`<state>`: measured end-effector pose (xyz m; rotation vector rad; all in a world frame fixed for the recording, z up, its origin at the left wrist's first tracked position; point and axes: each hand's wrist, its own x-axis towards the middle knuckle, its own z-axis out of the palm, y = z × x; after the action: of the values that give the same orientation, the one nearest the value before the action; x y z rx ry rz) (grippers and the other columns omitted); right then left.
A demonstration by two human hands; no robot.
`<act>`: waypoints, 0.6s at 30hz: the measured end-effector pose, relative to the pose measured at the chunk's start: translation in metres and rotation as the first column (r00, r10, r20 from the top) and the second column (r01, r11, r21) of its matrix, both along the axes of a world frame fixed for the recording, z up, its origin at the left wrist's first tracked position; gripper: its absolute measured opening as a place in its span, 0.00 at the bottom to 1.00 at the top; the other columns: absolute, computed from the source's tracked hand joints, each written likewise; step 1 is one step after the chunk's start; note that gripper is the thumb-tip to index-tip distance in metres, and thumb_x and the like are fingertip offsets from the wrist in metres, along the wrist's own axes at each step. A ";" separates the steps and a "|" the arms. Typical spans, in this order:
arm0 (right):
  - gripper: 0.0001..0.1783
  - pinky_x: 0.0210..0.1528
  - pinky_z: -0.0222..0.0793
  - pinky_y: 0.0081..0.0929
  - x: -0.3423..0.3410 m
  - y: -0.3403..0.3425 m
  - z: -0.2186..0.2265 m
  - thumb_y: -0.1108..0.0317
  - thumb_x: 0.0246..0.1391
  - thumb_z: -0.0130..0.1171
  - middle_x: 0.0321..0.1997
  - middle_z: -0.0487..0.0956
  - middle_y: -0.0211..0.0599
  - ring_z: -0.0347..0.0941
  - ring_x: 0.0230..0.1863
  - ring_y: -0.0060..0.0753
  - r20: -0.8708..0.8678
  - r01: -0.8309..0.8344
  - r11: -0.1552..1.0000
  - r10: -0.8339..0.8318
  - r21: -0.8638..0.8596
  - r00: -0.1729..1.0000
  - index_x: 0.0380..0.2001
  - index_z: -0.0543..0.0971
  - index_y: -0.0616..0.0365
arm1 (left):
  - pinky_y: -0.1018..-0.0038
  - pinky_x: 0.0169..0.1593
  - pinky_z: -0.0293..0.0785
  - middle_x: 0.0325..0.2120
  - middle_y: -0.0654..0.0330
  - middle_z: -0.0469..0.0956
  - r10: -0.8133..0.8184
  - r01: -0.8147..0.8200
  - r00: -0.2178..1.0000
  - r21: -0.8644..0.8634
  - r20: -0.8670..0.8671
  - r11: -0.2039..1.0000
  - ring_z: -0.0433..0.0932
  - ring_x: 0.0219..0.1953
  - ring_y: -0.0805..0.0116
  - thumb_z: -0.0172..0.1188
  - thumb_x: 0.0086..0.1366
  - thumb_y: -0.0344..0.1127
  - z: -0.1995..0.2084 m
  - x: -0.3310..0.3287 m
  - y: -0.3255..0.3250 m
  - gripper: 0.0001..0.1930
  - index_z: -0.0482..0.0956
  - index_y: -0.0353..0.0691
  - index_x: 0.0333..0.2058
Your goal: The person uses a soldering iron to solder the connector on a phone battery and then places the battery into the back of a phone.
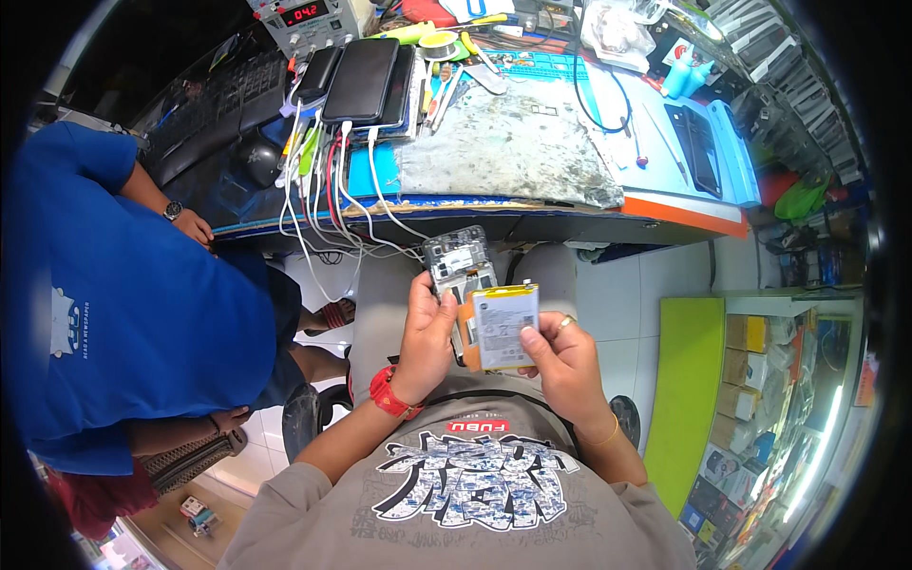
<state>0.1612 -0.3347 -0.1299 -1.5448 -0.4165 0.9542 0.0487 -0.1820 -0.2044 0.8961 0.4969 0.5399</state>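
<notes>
My left hand (428, 334) is closed around an opened phone (460, 257), whose inner parts show at its upper end. In my right hand (564, 356), pinched between thumb and fingers, is a flat silver phone battery (506, 326) with a yellow strip along its top edge. The battery lies over the lower part of the phone and hides much of it. A brown-orange piece (467, 332) shows between the two; I cannot make out what it is. Both hands are above my lap, in front of the bench edge.
A worn grey work mat (518, 142) covers the bench middle. Several phones (361, 81) with white cables hanging over the edge lie at the left, below a power supply (306, 21). Another phone (698, 152) is at the right. A person in blue (142, 304) stands close on my left; a glass display case (774, 380) is on my right.
</notes>
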 end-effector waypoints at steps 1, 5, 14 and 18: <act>0.12 0.34 0.76 0.18 -0.002 0.004 -0.001 0.68 0.70 0.56 0.37 0.84 0.34 0.78 0.35 0.17 -0.027 -0.020 1.000 0.020 -0.001 0.999 0.46 0.78 0.69 | 0.68 0.62 0.71 0.58 0.53 0.71 -0.041 0.043 0.998 -0.049 0.039 0.998 0.73 0.58 0.68 0.41 0.80 0.31 0.002 -0.002 0.000 0.17 0.57 0.37 0.63; 0.11 0.30 0.74 0.19 -0.005 0.014 -0.015 0.69 0.68 0.59 0.32 0.84 0.35 0.76 0.29 0.17 0.078 -0.011 1.000 0.013 -0.023 0.997 0.43 0.80 0.70 | 0.68 0.63 0.70 0.59 0.53 0.71 -0.082 0.091 0.993 -0.099 0.090 0.991 0.73 0.59 0.69 0.41 0.81 0.32 0.011 -0.003 -0.003 0.17 0.56 0.37 0.64; 0.10 0.27 0.69 0.21 -0.008 0.017 -0.026 0.72 0.65 0.61 0.25 0.82 0.35 0.74 0.24 0.18 0.259 -0.022 0.998 0.035 -0.051 0.965 0.41 0.81 0.71 | 0.69 0.64 0.68 0.59 0.53 0.71 -0.083 0.083 0.994 -0.005 0.074 0.996 0.72 0.60 0.69 0.42 0.81 0.35 0.009 -0.005 -0.006 0.18 0.56 0.37 0.64; 0.09 0.26 0.69 0.22 -0.010 0.020 -0.032 0.72 0.64 0.61 0.25 0.82 0.36 0.74 0.23 0.19 0.188 0.028 1.000 -0.026 -0.007 0.982 0.40 0.82 0.70 | 0.68 0.64 0.68 0.59 0.53 0.71 -0.097 0.098 0.993 0.002 0.064 0.995 0.71 0.60 0.70 0.41 0.81 0.36 0.011 -0.005 -0.007 0.19 0.56 0.37 0.65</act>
<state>0.1515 -0.3151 -0.1620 -1.6518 -0.5237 0.7933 0.0433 -0.1889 -0.1936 0.8946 0.3929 0.4778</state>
